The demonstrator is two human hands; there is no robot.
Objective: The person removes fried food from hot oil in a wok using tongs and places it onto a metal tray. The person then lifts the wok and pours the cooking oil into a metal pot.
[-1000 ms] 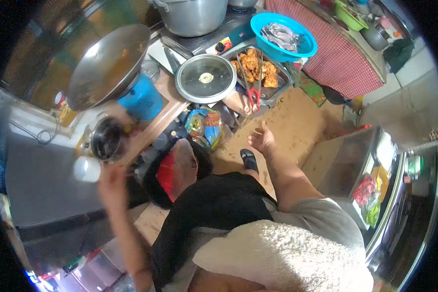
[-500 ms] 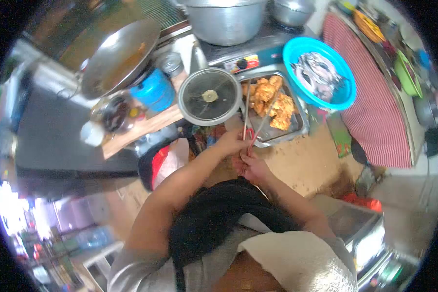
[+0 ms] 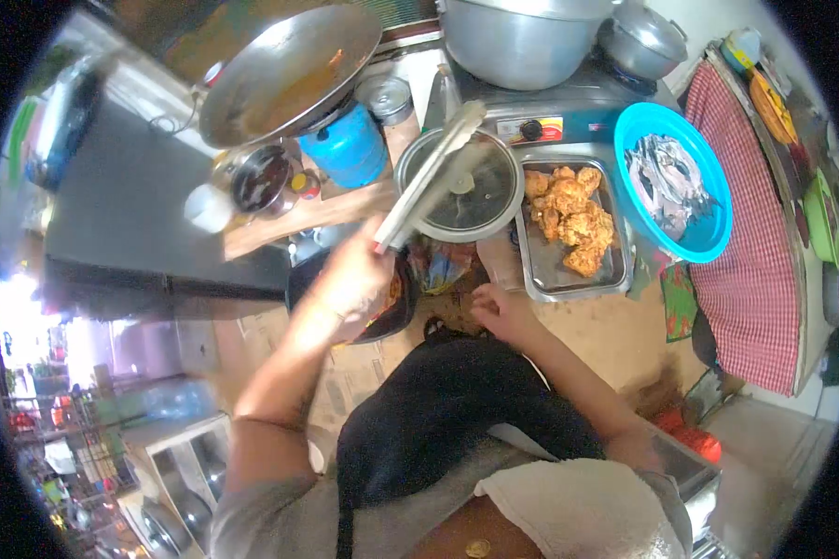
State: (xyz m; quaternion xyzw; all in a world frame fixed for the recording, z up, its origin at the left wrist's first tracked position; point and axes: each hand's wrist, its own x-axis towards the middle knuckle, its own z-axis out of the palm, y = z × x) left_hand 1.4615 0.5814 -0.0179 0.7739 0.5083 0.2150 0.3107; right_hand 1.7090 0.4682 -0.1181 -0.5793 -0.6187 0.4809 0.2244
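Observation:
In the head view, my left hand (image 3: pixel 352 278) is closed around the handle end of metal tongs (image 3: pixel 424 189). The tongs slant up and to the right over a round glass-lidded pan (image 3: pixel 410 219), their arms close together. My right hand (image 3: pixel 502 315) is loosely bent with fingers apart and nothing in it, just below a rectangular metal tray (image 3: pixel 555 264). Golden fried chicken pieces (image 3: pixel 573 210) lie heaped in that tray.
A large wok (image 3: pixel 289 79) sits on a blue gas canister (image 3: pixel 345 149) at upper left. Big aluminium pots (image 3: pixel 522 42) stand on the stove at the back. To the right, a blue basin (image 3: pixel 718 214) holds silvery fish (image 3: pixel 667 186). A dark container (image 3: pixel 396 317) is below my left forearm.
The tongs have left the chicken tray and swung up and left in my left hand. My two hands, together before, are now apart. The whole view has shifted.

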